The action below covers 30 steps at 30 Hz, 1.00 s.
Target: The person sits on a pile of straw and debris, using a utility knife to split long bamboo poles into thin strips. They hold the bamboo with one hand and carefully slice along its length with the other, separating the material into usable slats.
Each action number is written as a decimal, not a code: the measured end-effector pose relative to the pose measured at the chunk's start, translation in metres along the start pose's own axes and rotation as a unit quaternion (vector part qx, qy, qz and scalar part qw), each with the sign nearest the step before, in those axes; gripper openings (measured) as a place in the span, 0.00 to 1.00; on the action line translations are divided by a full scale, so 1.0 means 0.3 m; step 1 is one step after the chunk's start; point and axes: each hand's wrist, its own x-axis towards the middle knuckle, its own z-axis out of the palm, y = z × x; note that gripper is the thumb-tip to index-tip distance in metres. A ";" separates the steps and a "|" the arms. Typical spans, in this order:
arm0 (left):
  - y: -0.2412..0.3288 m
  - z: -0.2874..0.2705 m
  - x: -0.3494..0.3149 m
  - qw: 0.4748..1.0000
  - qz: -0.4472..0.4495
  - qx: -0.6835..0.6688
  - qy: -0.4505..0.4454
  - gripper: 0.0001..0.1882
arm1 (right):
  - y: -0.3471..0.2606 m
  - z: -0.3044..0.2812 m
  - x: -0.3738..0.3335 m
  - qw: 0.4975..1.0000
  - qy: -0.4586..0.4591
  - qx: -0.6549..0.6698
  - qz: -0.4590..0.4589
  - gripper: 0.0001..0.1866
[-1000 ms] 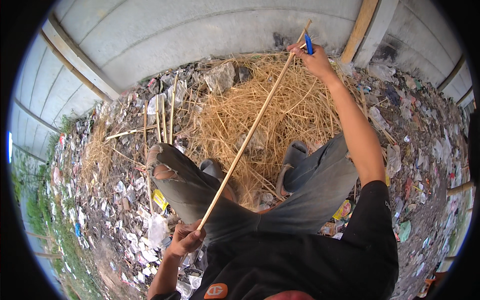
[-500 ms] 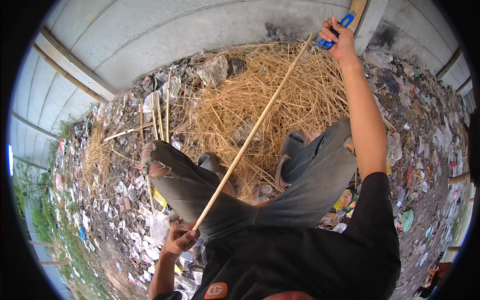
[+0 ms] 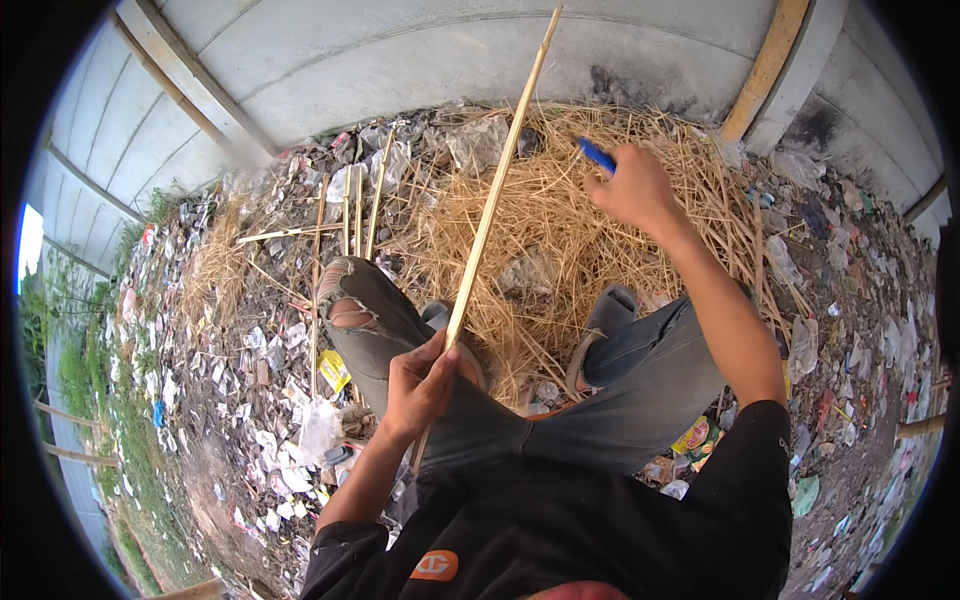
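My left hand (image 3: pixel 418 390) is closed round the lower part of a long, pale split bamboo strip (image 3: pixel 498 170). The strip slants up and away over my knees, its far end in front of the wall. A short length of it comes out below my fist. Off to the right of the strip, my right hand (image 3: pixel 640 190) grips a blue box cutter (image 3: pixel 597 155); one blue end shows past the fingers, and its blade cannot be made out. The cutter is apart from the strip. Beneath both lies a heap of straw-coloured shavings (image 3: pixel 560 230).
Several cut bamboo strips (image 3: pixel 358 210) stand or lean beyond my left knee (image 3: pixel 350 300). A grey concrete wall (image 3: pixel 450 50) with a wooden post (image 3: pixel 765 70) closes the far side. Litter (image 3: pixel 270 440) and a grey stone (image 3: pixel 478 143) cover the ground around my slippers.
My left hand has come up and right with the strip, which now points more steeply away. My right hand has dropped from near the post toward the shavings, still holding the cutter.
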 end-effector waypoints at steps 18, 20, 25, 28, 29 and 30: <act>0.049 0.183 0.178 0.995 0.059 0.049 0.056 0.18 | -0.104 0.320 -0.033 0.989 -0.059 -0.097 -0.094 0.11; 0.002 0.224 0.072 0.998 0.033 0.041 0.018 0.21 | 0.055 0.242 0.120 0.998 -0.003 0.009 0.067 0.09; -0.023 0.172 -0.078 0.996 0.001 -0.025 -0.083 0.24 | 0.206 0.043 0.171 0.987 0.067 0.012 0.144 0.09; -0.005 0.097 -0.042 0.997 -0.003 -0.052 -0.062 0.24 | 0.072 0.027 0.098 0.993 0.032 -0.006 0.110 0.09; 0.010 0.102 -0.018 0.999 0.026 -0.040 -0.024 0.24 | 0.019 0.049 0.052 0.996 0.019 -0.008 0.091 0.09; 0.030 0.093 0.007 0.999 0.024 -0.033 -0.017 0.25 | -0.014 0.087 0.009 0.999 0.020 -0.022 0.041 0.08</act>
